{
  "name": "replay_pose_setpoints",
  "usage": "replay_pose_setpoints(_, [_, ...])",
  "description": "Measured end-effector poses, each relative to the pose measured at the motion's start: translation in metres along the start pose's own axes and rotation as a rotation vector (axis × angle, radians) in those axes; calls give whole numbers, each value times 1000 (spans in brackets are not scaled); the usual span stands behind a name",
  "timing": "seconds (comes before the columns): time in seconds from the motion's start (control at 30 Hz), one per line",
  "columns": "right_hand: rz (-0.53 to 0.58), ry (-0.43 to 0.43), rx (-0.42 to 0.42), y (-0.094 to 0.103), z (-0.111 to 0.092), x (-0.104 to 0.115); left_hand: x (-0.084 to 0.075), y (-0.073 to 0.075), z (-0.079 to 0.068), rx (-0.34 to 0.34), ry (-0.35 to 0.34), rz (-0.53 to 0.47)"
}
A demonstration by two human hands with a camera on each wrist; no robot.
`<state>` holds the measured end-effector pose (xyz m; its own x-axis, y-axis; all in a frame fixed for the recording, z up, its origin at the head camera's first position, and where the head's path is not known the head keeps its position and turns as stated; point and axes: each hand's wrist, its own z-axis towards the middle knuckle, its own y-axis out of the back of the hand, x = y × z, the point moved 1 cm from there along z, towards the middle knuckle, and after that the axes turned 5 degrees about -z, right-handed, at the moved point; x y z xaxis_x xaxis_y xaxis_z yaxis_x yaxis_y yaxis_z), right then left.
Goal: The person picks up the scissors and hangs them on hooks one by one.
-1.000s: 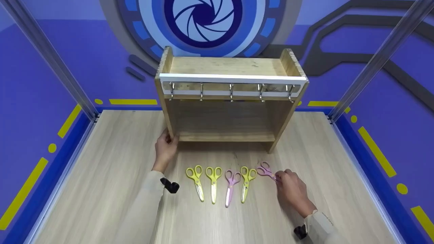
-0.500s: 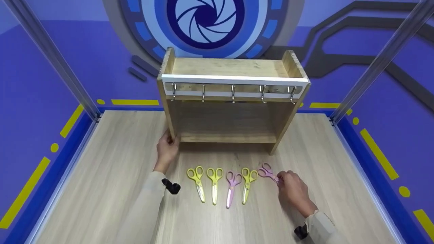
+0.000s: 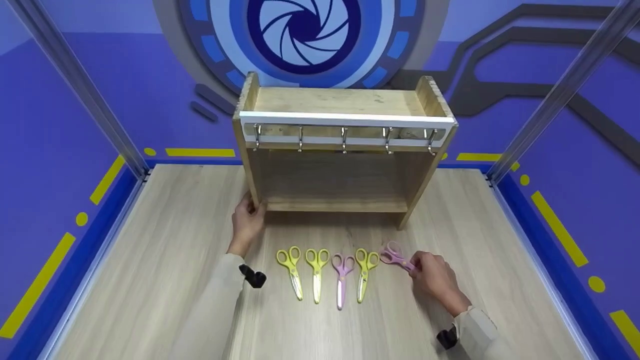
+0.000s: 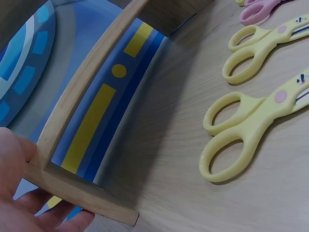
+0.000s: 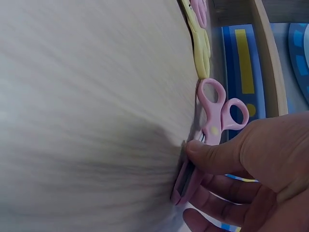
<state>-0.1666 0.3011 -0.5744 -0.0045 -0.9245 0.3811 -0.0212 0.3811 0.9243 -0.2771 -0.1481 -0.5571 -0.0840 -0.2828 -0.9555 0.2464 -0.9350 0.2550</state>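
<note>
My left hand [image 3: 248,222] grips the lower left side panel of a wooden shelf rack [image 3: 334,206], thumb at the front and fingers behind the wood in the left wrist view. Pink scissors [image 3: 395,256] are pinched by the blades in my right hand [image 3: 436,276]; the thumb [image 5: 212,155] lies across them. Their loops point towards the rack, close to the rightmost yellow scissors [image 3: 365,266]. Left of these lie another pink pair [image 3: 342,276], then yellow scissors [image 3: 317,270] and a second yellow pair [image 3: 291,267], handles towards the rack.
A white rail [image 3: 350,118] with several metal hooks [image 3: 344,140] runs along the rack's upper front. The rack stands at the back of a wood-grain table [image 3: 165,240]. Blue printed walls [image 3: 65,125] and metal posts enclose it.
The middle pink scissors have turned slightly, their tip shifting right. The right hand and its scissors have barely moved, and the left hand keeps its hold on the rack.
</note>
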Motion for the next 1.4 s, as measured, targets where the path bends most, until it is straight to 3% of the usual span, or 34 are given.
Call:
replay_pose_setpoints(0.33, [-46, 108, -94, 23, 5, 1, 3, 1, -1, 8, 8, 3])
replay_pose_setpoints(0.5, [-59, 173, -174, 46, 8, 4, 6, 0, -2, 8, 10, 9])
replay_pose_setpoints(0.9, [-50, 226, -275, 107, 17, 23, 6, 1, -2, 5, 6, -21])
replay_pose_setpoints(1.4, [11, 315, -514, 156, 27, 51, 6, 0, -3, 8, -21, 6])
